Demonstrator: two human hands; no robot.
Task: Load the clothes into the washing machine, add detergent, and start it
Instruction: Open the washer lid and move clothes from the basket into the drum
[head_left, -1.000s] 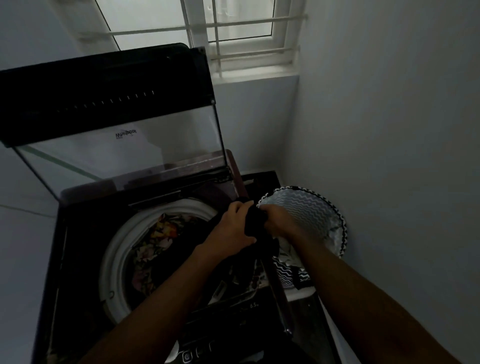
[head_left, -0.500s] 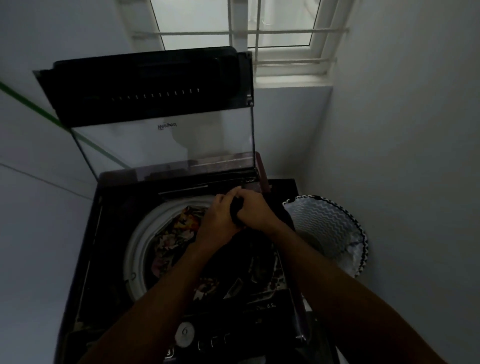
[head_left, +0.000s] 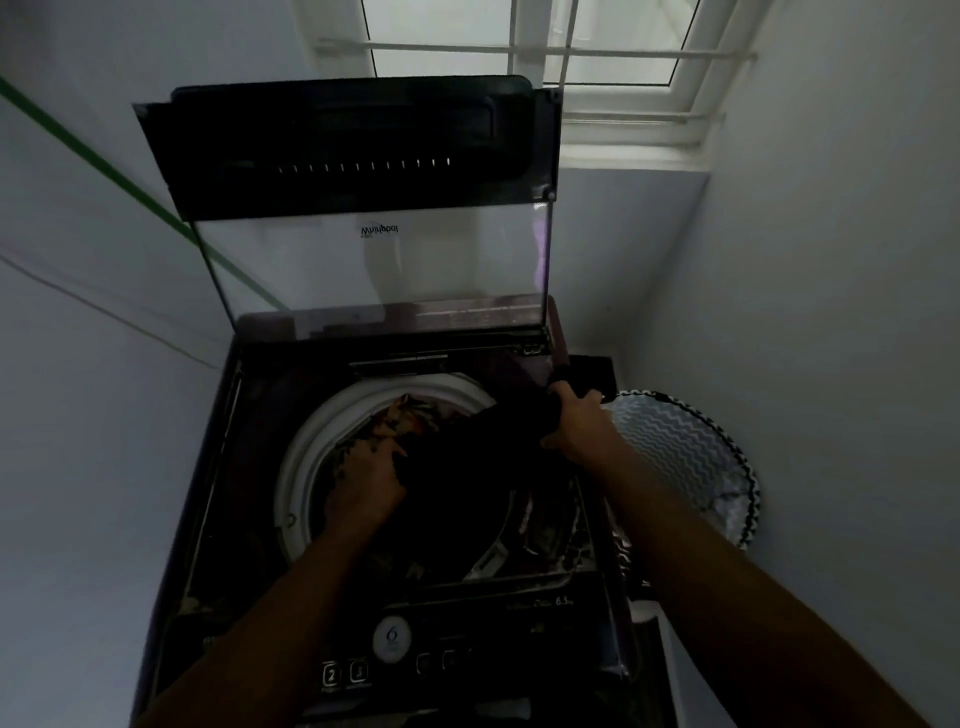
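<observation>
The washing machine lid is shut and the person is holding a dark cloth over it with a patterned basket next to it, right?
Not quite. The lid is standing open, as the head view shows. The rest is right: the right hand grips the dark cloth over the washing machine, and the patterned basket sits beside it.

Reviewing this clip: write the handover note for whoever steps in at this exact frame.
Left hand: down in the drum, on the clothes; grip unclear.
Right hand: grips the dark garment at the drum's right rim.
Washing machine lid is up; patterned clothes already inside. Laundry basket stands to the right.
Done: part of the loading.
Left: push the dark garment in, check the basket, add detergent, close the lid, start at the control panel.
</observation>
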